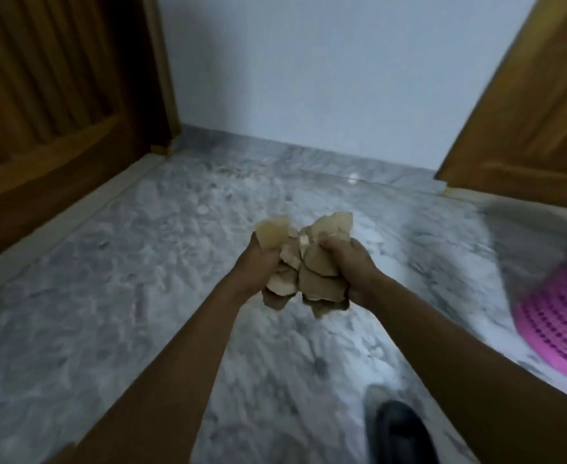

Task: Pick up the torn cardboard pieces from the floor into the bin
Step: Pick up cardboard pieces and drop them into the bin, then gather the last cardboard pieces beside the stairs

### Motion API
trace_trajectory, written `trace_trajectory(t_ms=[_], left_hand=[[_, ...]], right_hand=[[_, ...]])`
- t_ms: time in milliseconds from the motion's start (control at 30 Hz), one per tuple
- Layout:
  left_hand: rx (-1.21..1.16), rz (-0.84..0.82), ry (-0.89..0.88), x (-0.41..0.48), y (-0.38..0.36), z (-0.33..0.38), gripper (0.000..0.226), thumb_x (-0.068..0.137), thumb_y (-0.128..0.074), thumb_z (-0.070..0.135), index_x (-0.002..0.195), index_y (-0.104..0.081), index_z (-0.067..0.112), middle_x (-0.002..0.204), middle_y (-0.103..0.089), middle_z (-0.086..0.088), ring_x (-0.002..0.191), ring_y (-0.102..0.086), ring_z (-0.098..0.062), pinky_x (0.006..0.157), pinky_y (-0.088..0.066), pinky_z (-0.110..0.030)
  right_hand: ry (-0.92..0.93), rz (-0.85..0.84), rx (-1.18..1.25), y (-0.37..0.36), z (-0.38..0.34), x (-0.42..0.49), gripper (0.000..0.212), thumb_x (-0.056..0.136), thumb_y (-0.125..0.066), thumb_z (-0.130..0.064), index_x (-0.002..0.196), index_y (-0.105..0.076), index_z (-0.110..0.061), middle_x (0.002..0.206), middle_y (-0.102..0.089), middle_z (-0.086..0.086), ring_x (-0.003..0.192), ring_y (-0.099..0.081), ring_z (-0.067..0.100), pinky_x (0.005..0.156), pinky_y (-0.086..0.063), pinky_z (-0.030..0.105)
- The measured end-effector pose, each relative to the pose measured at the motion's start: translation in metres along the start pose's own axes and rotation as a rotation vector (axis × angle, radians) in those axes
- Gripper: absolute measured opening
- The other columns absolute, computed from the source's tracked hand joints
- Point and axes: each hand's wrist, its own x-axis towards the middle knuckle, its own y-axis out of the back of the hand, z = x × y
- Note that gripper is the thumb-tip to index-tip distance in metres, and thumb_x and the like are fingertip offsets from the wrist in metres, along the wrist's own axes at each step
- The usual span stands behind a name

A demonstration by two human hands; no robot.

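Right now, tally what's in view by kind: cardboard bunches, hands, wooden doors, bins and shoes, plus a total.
Bunch of torn brown cardboard pieces: 1, pieces too overlapped to count.
Bare hands: 2, left hand and right hand, both gripping that bunch.
Brown wooden doors: 2, left door and right door.
Pink perforated plastic bin: 1.
Black shoe: 1.
Total: 7.

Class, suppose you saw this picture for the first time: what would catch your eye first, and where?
The bundle of torn tan cardboard pieces at the centre, gripped between the left hand and right hand above the grey marble floor. Next, the bright pink perforated plastic bin at the right edge.
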Motion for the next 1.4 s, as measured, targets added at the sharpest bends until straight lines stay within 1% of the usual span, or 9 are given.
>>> trace_trajectory(t_ms=[200, 333, 433, 800, 867, 933, 1033, 1200, 1400], left_hand=[[0.179, -0.023, -0.052, 0.091, -0.138, 0.083, 0.045, 0.085, -0.055, 0.037, 0.130, -0.050, 0.034, 0.121, -0.064, 0.003, 0.107, -0.061, -0.023, 0.097, -0.050, -0.045], [0.213, -0.151, -0.145, 0.131, -0.262, 0.139, 0.043, 0.092, -0.046, 0.028, 0.135, -0.046, 0.025, 0.124, -0.061, -0.003, 0.109, -0.058, -0.025, 0.082, -0.045, -0.030], [0.229, -0.232, -0.227, 0.152, -0.368, 0.176, 0.040, 0.101, -0.043, 0.023, 0.140, -0.038, 0.020, 0.136, -0.052, -0.004, 0.122, -0.050, -0.024, 0.090, -0.034, -0.025], [0.496, -0.383, -0.377, 0.209, -0.653, 0.228, 0.055, 0.099, -0.049, 0.031, 0.144, -0.021, 0.018, 0.140, -0.027, -0.010, 0.128, -0.042, -0.033, 0.102, -0.035, -0.041], [0.551, -0.438, -0.321, 0.225, -0.670, 0.222, 0.054, 0.094, -0.054, 0.044, 0.137, -0.033, 0.019, 0.133, -0.035, -0.009, 0.120, -0.046, -0.027, 0.097, -0.037, -0.039], [0.563, -0.518, -0.313, 0.239, -0.680, 0.213, 0.037, 0.092, -0.052, 0.055, 0.103, -0.053, 0.020, 0.102, -0.051, -0.006, 0.095, -0.055, -0.021, 0.079, -0.042, -0.036], [0.596, -0.561, -0.338, 0.249, -0.687, 0.204, 0.040, 0.099, -0.040, 0.051, 0.071, -0.044, 0.022, 0.068, -0.044, 0.001, 0.067, -0.049, -0.021, 0.067, -0.034, -0.034], [0.552, -0.527, -0.306, 0.251, -0.674, 0.201, 0.058, 0.094, -0.030, 0.063, 0.107, -0.060, 0.015, 0.115, -0.063, -0.011, 0.110, -0.058, -0.028, 0.103, -0.041, -0.046], [0.490, -0.346, -0.286, 0.242, -0.580, 0.217, 0.045, 0.103, -0.032, 0.047, 0.118, -0.060, 0.015, 0.106, -0.055, 0.003, 0.102, -0.051, -0.016, 0.091, -0.036, -0.031]], right_hand=[[0.062, 0.199, 0.083, 0.157, -0.083, -0.015, 0.049, 0.081, -0.063, -0.021, 0.123, -0.041, -0.009, 0.113, -0.062, 0.018, 0.088, -0.066, 0.030, 0.067, -0.054, 0.039], [0.184, 0.329, 0.052, 0.281, -0.116, -0.023, 0.033, 0.091, -0.059, -0.007, 0.121, -0.045, -0.009, 0.109, -0.067, 0.012, 0.088, -0.068, 0.024, 0.065, -0.057, 0.029], [0.280, 0.482, -0.032, 0.381, -0.131, -0.036, 0.044, 0.090, -0.062, -0.012, 0.130, -0.044, -0.019, 0.115, -0.067, 0.007, 0.104, -0.066, 0.026, 0.088, -0.058, 0.042], [0.453, 0.799, -0.518, 0.640, -0.117, -0.057, 0.033, 0.096, -0.055, -0.016, 0.122, -0.040, -0.029, 0.119, -0.061, -0.005, 0.111, -0.057, 0.015, 0.092, -0.044, 0.029], [0.333, 0.777, -0.529, 0.667, -0.104, -0.049, 0.028, 0.097, -0.055, -0.030, 0.122, -0.042, -0.030, 0.122, -0.061, -0.001, 0.113, -0.057, 0.021, 0.098, -0.047, 0.039], [0.255, 0.756, -0.510, 0.687, -0.095, -0.045, 0.030, 0.097, -0.053, -0.042, 0.124, -0.045, -0.031, 0.123, -0.061, 0.001, 0.112, -0.058, 0.024, 0.101, -0.047, 0.043], [0.257, 0.777, -0.450, 0.704, -0.087, -0.044, 0.033, 0.097, -0.054, -0.044, 0.126, -0.050, -0.030, 0.122, -0.061, 0.000, 0.111, -0.059, 0.024, 0.102, -0.046, 0.039], [0.253, 0.754, -0.457, 0.705, -0.084, -0.041, 0.026, 0.095, -0.058, -0.044, 0.117, -0.059, -0.029, 0.107, -0.066, -0.004, 0.107, -0.060, 0.021, 0.093, -0.049, 0.035], [0.375, 0.580, -0.563, 0.615, -0.122, -0.011, 0.026, 0.102, -0.052, -0.030, 0.123, -0.059, -0.017, 0.110, -0.065, -0.004, 0.106, -0.059, 0.012, 0.087, -0.044, 0.022]])
